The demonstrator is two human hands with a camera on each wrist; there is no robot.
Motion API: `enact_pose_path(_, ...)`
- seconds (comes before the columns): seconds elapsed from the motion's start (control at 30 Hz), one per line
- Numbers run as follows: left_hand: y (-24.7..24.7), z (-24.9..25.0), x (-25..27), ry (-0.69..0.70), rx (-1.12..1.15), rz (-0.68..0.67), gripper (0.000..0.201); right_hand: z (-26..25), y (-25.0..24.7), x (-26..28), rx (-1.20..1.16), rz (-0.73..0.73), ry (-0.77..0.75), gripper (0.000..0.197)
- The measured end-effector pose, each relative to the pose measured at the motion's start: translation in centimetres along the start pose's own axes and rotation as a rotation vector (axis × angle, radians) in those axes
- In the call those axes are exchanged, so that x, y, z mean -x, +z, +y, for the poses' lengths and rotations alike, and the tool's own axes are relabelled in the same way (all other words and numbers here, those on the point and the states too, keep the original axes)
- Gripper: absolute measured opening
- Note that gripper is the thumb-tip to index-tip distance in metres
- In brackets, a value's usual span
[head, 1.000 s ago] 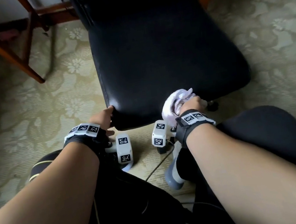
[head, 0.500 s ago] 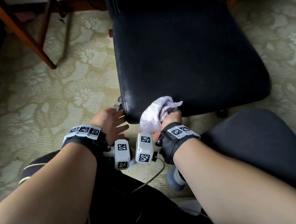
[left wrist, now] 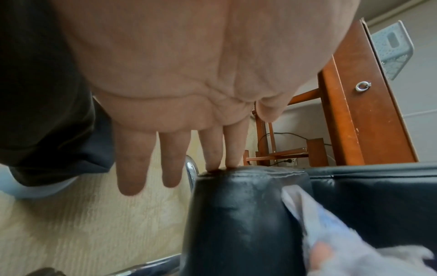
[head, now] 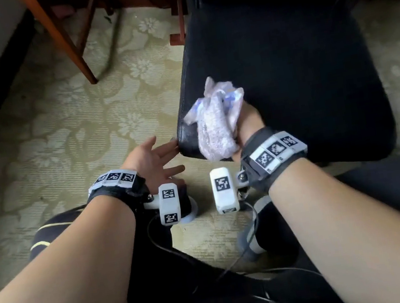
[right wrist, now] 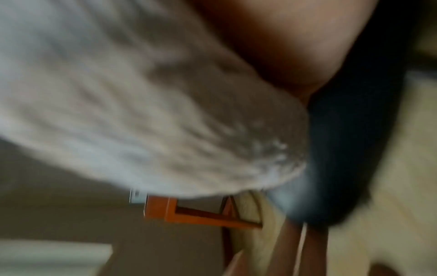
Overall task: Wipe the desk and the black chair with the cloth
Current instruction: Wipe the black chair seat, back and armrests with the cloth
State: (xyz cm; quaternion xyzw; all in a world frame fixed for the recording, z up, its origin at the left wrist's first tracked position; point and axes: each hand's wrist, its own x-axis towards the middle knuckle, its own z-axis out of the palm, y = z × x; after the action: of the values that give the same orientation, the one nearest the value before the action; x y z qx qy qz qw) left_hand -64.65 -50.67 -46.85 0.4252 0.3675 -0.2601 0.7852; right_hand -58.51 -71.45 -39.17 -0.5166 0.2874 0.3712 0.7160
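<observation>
- Right hand [head: 246, 121]: fingers curled round a bunched white cloth [head: 215, 123], pressing the wad onto the front left corner of the black chair seat [head: 286, 73]. Bunching presumably gives a firm pad for rubbing the leather-like surface.
- Left hand [head: 151, 161]: fingers straight and spread, holding nothing; in the left wrist view two fingertips [left wrist: 232, 158] touch the seat's corner edge, the others hang free beside it. The contact likely steadies the swivel chair against the wiping push.
- Cloth in the right wrist view [right wrist: 141, 112]: blurred, filling most of the frame, consistent with a stroke under way.
- Wooden desk [left wrist: 350, 112]: stands beyond the chair, well apart from both hands; only its legs and side panel show, so its top cannot be judged.
- Patterned floor [head: 72, 118]: lies under the chair.
</observation>
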Motion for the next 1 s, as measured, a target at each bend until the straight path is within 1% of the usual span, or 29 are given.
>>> enact_pose_path(0.03,0.2,0.0,0.0,0.005,0.03,-0.004,0.067,-1.6,0.5,-0.8,0.225,0.062,-0.195,0.032)
enact_pose_path(0.1,0.7,0.1,0.2,0.014,0.058,-0.016,0.074,-2.9,1.8,-2.7,0.886,0.321,-0.617,0.041)
enact_pose_path(0.13,1.0,0.2,0.4,0.019,0.061,-0.017,0.076,-2.6,2.5,-3.3,1.243,0.364,-0.753,0.04)
enact_pose_path(0.17,1.2,0.1,0.5,0.016,0.051,-0.019,0.077,-1.5,3.3,-4.0,1.433,0.347,-0.82,0.039)
enact_pose_path(0.2,1.5,0.2,0.7,0.019,0.046,-0.022,0.077,-0.5,3.9,-4.7,1.611,0.296,-0.865,0.037)
enact_pose_path(0.23,1.6,0.2,0.7,0.017,0.048,-0.022,0.079,1.0,4.4,-5.3,1.754,0.269,-0.877,0.037)
enact_pose_path(0.33,2.0,0.1,1.4,0.025,0.086,0.011,0.084,5.0,4.3,-5.6,1.959,0.169,-0.966,0.034)
enact_pose_path(0.37,2.1,0.1,1.6,0.032,0.089,0.008,0.084,5.8,3.7,-5.6,1.973,0.155,-1.029,0.034)
enact_pose_path(0.43,2.3,0.2,1.9,0.049,0.098,0.011,0.083,6.0,2.6,-5.8,2.009,0.131,-1.079,0.039)
enact_pose_path(0.5,2.7,0.7,2.3,0.063,0.077,-0.011,0.087,4.6,2.0,-6.1,2.013,0.095,-1.095,0.043)
enact_pose_path(0.57,3.4,1.3,2.5,0.085,0.031,-0.05,0.09,3.3,2.0,-6.2,1.982,0.082,-1.08,0.045)
enact_pose_path(0.6,4.1,1.6,2.9,0.098,0.01,-0.06,0.089,2.8,2.1,-6.2,1.939,0.094,-1.081,0.044)
enact_pose_path(0.7,7.0,2.6,3.6,0.146,0.023,-0.094,0.085,1.8,1.6,-6.2,1.767,0.199,-1.054,0.042)
enact_pose_path(0.73,8.0,2.8,3.7,0.161,0.023,-0.075,0.083,1.2,1.1,-6.2,1.725,0.232,-1.034,0.042)
enact_pose_path(0.83,10.7,3.5,3.2,0.19,-0.02,0.118,0.071,-1.5,-2.1,-5.9,1.632,0.368,-0.939,0.042)
enact_pose_path(0.9,12.0,3.9,2.2,0.197,-0.061,0.246,0.069,-3.8,-5.5,-5.7,1.555,0.504,-0.856,0.039)
enact_pose_path(0.97,12.8,4.2,0.4,0.243,-0.192,0.378,0.071,-5.8,-9.5,-5.2,1.46,0.617,-0.746,0.035)
enact_pose_path(1.0,13.3,4.4,-0.4,0.276,-0.301,0.451,0.074,-6.5,-11.7,-4.9,1.415,0.663,-0.703,0.034)
